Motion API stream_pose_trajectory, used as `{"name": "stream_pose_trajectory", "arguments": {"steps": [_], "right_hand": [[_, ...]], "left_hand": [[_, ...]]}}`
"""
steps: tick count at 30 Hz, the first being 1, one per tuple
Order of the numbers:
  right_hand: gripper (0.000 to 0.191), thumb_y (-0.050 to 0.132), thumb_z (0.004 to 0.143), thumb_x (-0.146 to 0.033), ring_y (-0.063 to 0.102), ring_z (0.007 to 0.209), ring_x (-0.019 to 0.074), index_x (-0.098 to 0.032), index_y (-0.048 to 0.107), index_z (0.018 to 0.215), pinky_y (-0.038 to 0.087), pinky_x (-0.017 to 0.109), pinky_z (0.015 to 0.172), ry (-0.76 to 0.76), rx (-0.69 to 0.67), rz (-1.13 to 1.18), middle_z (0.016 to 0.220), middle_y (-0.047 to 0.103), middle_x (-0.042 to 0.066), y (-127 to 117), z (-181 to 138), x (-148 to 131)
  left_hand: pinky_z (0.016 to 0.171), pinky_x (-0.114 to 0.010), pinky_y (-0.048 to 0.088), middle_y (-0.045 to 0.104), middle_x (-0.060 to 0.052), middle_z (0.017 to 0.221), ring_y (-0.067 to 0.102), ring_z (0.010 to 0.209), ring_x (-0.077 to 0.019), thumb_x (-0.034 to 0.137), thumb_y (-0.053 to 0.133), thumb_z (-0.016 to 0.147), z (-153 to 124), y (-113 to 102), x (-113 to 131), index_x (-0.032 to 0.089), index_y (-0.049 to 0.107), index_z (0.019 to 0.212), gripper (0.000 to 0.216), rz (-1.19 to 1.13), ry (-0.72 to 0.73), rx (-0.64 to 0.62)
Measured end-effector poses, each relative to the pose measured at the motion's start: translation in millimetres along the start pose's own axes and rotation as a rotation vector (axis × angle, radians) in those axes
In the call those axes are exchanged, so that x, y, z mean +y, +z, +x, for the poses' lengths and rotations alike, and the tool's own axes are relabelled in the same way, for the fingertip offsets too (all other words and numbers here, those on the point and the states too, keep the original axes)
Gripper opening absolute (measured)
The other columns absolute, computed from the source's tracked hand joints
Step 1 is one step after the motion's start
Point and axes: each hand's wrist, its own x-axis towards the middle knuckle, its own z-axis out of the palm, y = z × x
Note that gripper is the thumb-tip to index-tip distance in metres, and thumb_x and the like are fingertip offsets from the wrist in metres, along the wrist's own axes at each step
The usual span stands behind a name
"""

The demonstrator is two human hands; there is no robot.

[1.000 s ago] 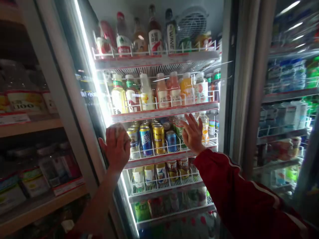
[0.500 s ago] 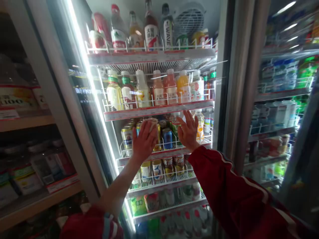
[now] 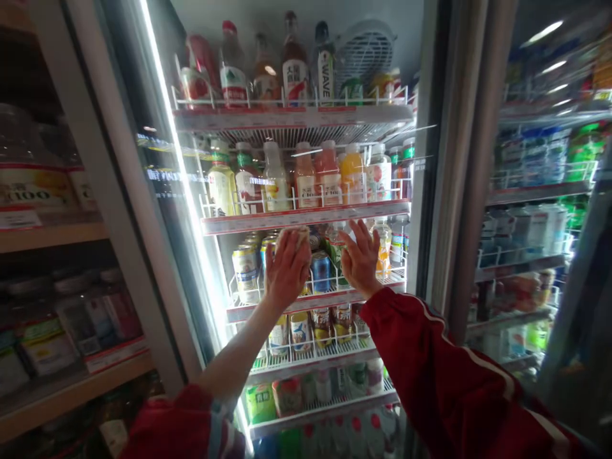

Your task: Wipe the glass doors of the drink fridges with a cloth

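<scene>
since the earliest frame the left hand (image 3: 288, 271), with its cloth (image 3: 303, 234), has moved right, from beside the bright light strip (image 3: 187, 175) to in front of the middle cans; over the last half second it has stayed about there. the right hand (image 3: 362, 260) has hardly shifted against the shelves.

the cloth, pale and crumpled, lies on the far side of the left hand, its edge showing past the fingertips, just below the edge of the juice shelf (image 3: 306, 218). the left fingers are close together, bent over the cloth and holding it. the right fingers are spread apart with nothing between them, raised in front of the drinks near an orange bottle (image 3: 384, 245). whether either hand touches glass, i cannot tell.

between the hands a blue can (image 3: 320, 273) shows on its shelf, and a pale can (image 3: 247, 268) stands to the left. above are juice bottles (image 3: 328, 172) in a row; higher still, dark-capped and red-capped bottles and a round vent (image 3: 367, 54). more cans (image 3: 300, 331) line the shelf below. a red sleeve (image 3: 411, 344) with white piping covers the right arm.
</scene>
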Motion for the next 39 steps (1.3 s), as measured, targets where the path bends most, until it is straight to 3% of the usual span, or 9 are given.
{"name": "stream_pose_trajectory", "arguments": {"steps": [6, 9, 12, 16, 21, 24, 30, 33, 39], "right_hand": [[0.038, 0.034, 0.091, -0.022, 0.037, 0.136, 0.0184, -0.026, 0.051, 0.125, 0.019, 0.049, 0.115, -0.091, -0.098, 0.096, 0.135, 0.053, 0.006, -3, 1, -15], [0.042, 0.032, 0.091, -0.021, 0.043, 0.131, 0.0172, -0.02, 0.045, 0.131, 0.024, 0.044, 0.114, -0.143, -0.13, 0.231, 0.131, 0.056, 0.009, -2, 1, -33], [0.043, 0.036, 0.091, -0.025, 0.042, 0.131, 0.0196, -0.02, 0.045, 0.133, 0.022, 0.045, 0.115, -0.076, -0.118, 0.206, 0.131, 0.055, 0.01, 1, 2, -50], [0.042, 0.049, 0.086, -0.042, 0.039, 0.131, 0.0257, -0.024, 0.053, 0.124, 0.017, 0.05, 0.115, 0.03, -0.151, 0.098, 0.133, 0.051, 0.009, 8, 7, -72], [0.024, 0.052, 0.086, -0.037, 0.028, 0.138, 0.0245, -0.024, 0.06, 0.103, 0.013, 0.051, 0.115, 0.061, -0.122, 0.017, 0.139, 0.046, 0.007, 17, 7, -83], [0.018, 0.048, 0.087, -0.028, 0.028, 0.139, 0.0214, -0.024, 0.059, 0.1, 0.012, 0.05, 0.114, 0.039, -0.116, 0.008, 0.14, 0.046, 0.006, 10, -4, -57], [0.038, 0.043, 0.087, -0.024, 0.028, 0.139, 0.0246, -0.019, 0.049, 0.124, 0.016, 0.054, 0.111, 0.238, 0.017, -0.07, 0.147, 0.035, 0.012, -10, -26, 6], [0.04, 0.043, 0.087, -0.022, 0.025, 0.141, 0.0239, -0.022, 0.049, 0.126, 0.015, 0.052, 0.113, 0.202, -0.025, -0.066, 0.149, 0.033, 0.01, -6, -26, -8], [0.036, 0.051, 0.086, -0.023, 0.025, 0.141, 0.0207, -0.028, 0.056, 0.121, 0.012, 0.048, 0.115, -0.016, -0.15, 0.008, 0.143, 0.044, 0.005, 4, -22, -52]], "left_hand": [[0.117, -0.043, 0.014, 0.043, -0.014, 0.143, 0.024, 0.141, -0.0202, 0.026, 0.044, 0.091, 16, 17, 24, 0.015, 0.029, 0.143, 0.055, -0.088, 0.032, -0.04], [0.114, -0.043, 0.025, 0.038, -0.017, 0.145, 0.022, 0.141, -0.0218, 0.028, 0.046, 0.088, 16, 7, 13, 0.011, 0.016, 0.146, 0.068, -0.22, 0.053, -0.075], [0.113, -0.042, 0.028, 0.032, -0.017, 0.149, 0.025, 0.141, -0.0213, 0.029, 0.047, 0.085, 9, -10, -10, 0.013, 0.01, 0.147, 0.075, -0.333, 0.105, -0.137], [0.117, -0.046, 0.014, 0.028, -0.013, 0.151, 0.021, 0.142, -0.0203, 0.024, 0.043, 0.089, 2, -19, -32, 0.02, 0.02, 0.146, 0.062, -0.209, -0.094, 0.041], [0.117, -0.043, 0.008, 0.033, -0.011, 0.149, 0.021, 0.141, -0.0201, 0.024, 0.046, 0.089, 2, -4, -31, 0.02, 0.037, 0.14, 0.051, -0.044, -0.129, 0.051], [0.117, -0.042, 0.009, 0.035, -0.01, 0.148, 0.021, 0.142, -0.0188, 0.024, 0.047, 0.089, 2, -1, -30, 0.021, 0.04, 0.139, 0.05, 0.004, -0.113, 0.058], [0.117, -0.041, 0.008, 0.033, -0.01, 0.148, 0.019, 0.142, -0.0186, 0.026, 0.048, 0.089, 2, -4, -30, 0.02, 0.038, 0.14, 0.052, 0.028, -0.102, 0.043], [0.117, -0.042, 0.008, 0.033, -0.01, 0.149, 0.02, 0.142, -0.0197, 0.027, 0.047, 0.09, 2, -4, -29, 0.021, 0.038, 0.14, 0.052, 0.01, -0.125, 0.035], [0.117, -0.043, 0.009, 0.033, -0.009, 0.148, 0.023, 0.141, -0.0212, 0.029, 0.047, 0.09, 2, -5, -29, 0.023, 0.037, 0.141, 0.052, 0.009, -0.13, 0.037]]}}
